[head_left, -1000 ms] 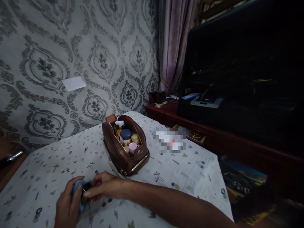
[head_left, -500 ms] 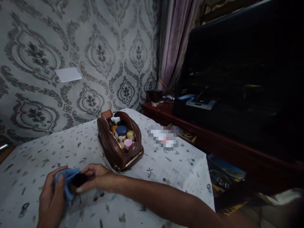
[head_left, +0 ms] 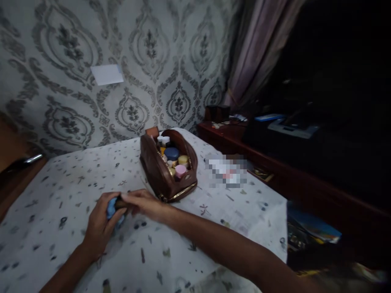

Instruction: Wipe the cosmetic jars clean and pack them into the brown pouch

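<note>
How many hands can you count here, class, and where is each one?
2: the left hand is around a blue cloth; the right hand, beside it and near the bag, holds a dark object. No other hand shows.

A head-worn camera is looking down from six o'clock, near the patterned cloth (head_left: 180, 244), facing the wall (head_left: 128, 49) at twelve.

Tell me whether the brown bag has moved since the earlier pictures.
No: the brown bag keeps its place relative to the red sprig print on the white sheet; the whole view shifted.
</note>
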`<move>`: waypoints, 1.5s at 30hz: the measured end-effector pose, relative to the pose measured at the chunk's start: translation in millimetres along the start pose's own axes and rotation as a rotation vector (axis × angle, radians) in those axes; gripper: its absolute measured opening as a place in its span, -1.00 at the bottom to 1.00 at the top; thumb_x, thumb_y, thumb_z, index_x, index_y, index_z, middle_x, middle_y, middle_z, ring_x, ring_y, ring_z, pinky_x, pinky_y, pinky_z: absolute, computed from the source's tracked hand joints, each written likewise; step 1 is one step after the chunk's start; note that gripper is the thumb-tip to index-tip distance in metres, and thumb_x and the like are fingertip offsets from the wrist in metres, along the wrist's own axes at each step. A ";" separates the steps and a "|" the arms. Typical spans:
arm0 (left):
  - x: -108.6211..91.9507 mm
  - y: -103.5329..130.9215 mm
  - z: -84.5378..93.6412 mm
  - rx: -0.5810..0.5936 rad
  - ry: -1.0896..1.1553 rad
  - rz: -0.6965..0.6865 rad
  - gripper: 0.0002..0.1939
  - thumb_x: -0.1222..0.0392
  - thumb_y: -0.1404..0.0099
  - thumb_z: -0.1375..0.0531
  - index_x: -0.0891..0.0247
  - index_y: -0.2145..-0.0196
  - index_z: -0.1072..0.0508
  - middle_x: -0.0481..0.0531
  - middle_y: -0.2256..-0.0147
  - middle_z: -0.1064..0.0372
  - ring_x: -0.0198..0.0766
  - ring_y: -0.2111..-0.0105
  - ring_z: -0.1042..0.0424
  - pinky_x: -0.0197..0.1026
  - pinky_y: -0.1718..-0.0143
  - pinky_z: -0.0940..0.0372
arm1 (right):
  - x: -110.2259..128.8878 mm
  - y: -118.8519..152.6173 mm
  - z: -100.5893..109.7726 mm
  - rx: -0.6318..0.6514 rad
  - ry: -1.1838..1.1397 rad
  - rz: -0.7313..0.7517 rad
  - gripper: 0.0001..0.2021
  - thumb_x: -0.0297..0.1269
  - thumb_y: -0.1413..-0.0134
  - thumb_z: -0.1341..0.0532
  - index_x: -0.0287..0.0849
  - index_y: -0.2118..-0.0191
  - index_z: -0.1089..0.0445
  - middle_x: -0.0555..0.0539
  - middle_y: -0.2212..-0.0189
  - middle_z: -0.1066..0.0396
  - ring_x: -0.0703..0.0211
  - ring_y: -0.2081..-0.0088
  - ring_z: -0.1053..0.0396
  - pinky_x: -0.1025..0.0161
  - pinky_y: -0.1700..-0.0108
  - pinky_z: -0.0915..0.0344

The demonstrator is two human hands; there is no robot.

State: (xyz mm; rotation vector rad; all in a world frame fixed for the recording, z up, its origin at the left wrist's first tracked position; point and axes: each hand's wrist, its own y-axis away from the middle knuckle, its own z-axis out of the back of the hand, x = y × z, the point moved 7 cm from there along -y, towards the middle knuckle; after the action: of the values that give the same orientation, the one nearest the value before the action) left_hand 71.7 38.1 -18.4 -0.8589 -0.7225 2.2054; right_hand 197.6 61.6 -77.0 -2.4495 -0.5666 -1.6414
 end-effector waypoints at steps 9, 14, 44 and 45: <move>2.0 -3.7 9.7 0.039 0.118 0.175 -0.66 -0.02 -0.40 -0.03 0.24 0.13 -0.46 0.05 0.30 -0.52 -0.22 0.34 -0.49 -0.21 0.26 -0.39 | -0.2 6.3 -14.3 0.216 -0.025 -0.030 -0.42 0.28 0.20 -0.42 -0.25 0.42 -0.48 0.04 0.55 -0.42 0.36 0.52 -0.30 0.37 0.44 -0.12; 2.3 -2.3 15.2 0.016 0.131 0.281 -0.59 -0.11 -0.41 0.00 0.25 0.13 -0.46 0.00 0.41 -0.49 -0.27 0.49 -0.41 -0.23 0.38 -0.35 | -7.9 5.7 -17.8 0.245 -0.161 -0.099 -0.45 0.15 0.32 -0.52 -0.25 0.39 -0.46 0.04 0.51 -0.46 0.35 0.49 -0.37 0.38 0.41 -0.19; 17.3 -2.1 -8.7 0.010 0.347 0.462 -0.52 -0.20 -0.47 0.11 0.21 0.32 -0.35 -0.04 0.42 -0.29 -0.24 0.37 -0.32 -0.22 0.29 -0.26 | 27.8 19.8 -8.3 -0.116 0.709 0.506 -0.64 -0.09 0.00 -0.43 -0.13 0.13 -0.42 -0.02 0.24 -0.43 0.13 0.17 -0.40 0.25 0.18 -0.32; 16.1 -2.0 -7.0 0.009 0.329 0.444 -0.53 -0.18 -0.48 0.11 0.21 0.30 -0.36 -0.04 0.41 -0.30 -0.24 0.37 -0.32 -0.22 0.30 -0.26 | 28.5 20.3 -8.3 -0.128 0.693 0.474 -0.62 -0.05 0.02 -0.43 -0.13 0.15 -0.41 -0.01 0.27 -0.43 0.15 0.21 -0.39 0.27 0.20 -0.30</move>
State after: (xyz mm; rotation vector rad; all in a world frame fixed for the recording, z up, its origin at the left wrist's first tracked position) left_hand 68.4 52.9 -27.4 -1.4478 -0.3864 2.3495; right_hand 207.7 46.9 -45.8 -1.6920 0.2037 -2.1401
